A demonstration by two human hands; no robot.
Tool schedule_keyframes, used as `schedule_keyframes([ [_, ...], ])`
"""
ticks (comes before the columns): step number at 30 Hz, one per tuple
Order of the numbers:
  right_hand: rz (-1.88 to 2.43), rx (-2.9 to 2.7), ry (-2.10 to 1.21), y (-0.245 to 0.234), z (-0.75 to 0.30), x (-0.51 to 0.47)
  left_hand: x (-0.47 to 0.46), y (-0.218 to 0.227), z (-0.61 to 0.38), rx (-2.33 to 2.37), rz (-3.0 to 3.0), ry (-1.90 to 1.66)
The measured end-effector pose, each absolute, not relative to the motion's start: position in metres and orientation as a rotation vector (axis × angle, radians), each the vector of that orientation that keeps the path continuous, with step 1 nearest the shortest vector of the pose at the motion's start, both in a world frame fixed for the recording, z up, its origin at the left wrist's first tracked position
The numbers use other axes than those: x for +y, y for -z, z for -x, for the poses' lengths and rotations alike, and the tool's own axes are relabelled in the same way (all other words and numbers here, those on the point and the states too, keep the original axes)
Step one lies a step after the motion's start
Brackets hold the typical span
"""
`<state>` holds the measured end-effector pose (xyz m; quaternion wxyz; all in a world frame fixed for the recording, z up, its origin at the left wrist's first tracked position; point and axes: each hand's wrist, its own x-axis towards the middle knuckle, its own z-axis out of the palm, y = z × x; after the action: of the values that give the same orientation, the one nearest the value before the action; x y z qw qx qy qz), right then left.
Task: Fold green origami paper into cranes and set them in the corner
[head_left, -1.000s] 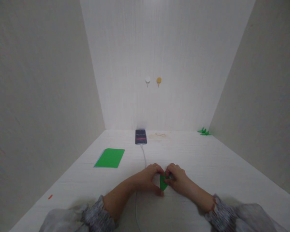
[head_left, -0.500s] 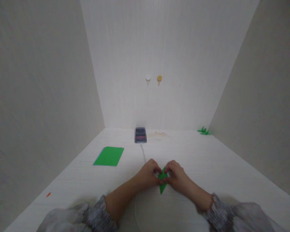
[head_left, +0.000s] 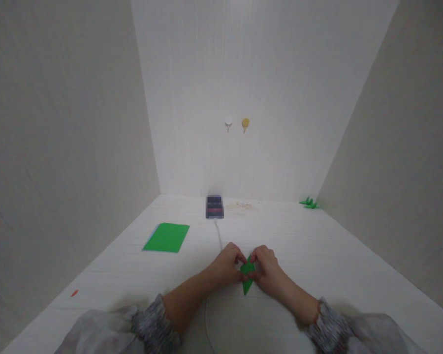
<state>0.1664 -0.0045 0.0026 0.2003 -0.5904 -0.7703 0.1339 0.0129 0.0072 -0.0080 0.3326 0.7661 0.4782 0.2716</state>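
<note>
A small folded piece of green paper (head_left: pixel 247 275) with a pointed lower tip is held just above the white table (head_left: pixel 317 255), between both hands. My left hand (head_left: pixel 227 263) pinches its left side with closed fingers. My right hand (head_left: pixel 266 268) pinches its right side, fingers curled in. The two hands nearly touch over the paper.
A flat stack of green sheets (head_left: pixel 167 237) lies to the left. A dark phone (head_left: pixel 214 207) stands at the back with a white cable (head_left: pixel 219 236) running toward me. Small green folded figures (head_left: pixel 308 202) sit at the back right. Two round hooks (head_left: pixel 237 123) are on the wall. Walls close in on both sides.
The green paper has been turned and refolded between my fingers, its point now hanging downward. Both hands have moved slightly away from me and closer together.
</note>
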Motion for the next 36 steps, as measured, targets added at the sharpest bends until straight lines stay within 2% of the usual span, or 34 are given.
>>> schedule_keyframes([
  [16,1.471,-2.276,-0.489,0.003,-0.176,0.0,0.011,0.007,-0.013,1.243,-2.041,-0.654],
  [25,1.194,-2.384,-0.574,0.005,-0.188,0.005,0.009,0.006,-0.009,1.17,-2.149,-0.606],
  [36,1.145,-2.62,-0.143,-0.009,-0.182,-0.004,0.001,-0.011,-0.006,1.127,-2.556,-0.462],
])
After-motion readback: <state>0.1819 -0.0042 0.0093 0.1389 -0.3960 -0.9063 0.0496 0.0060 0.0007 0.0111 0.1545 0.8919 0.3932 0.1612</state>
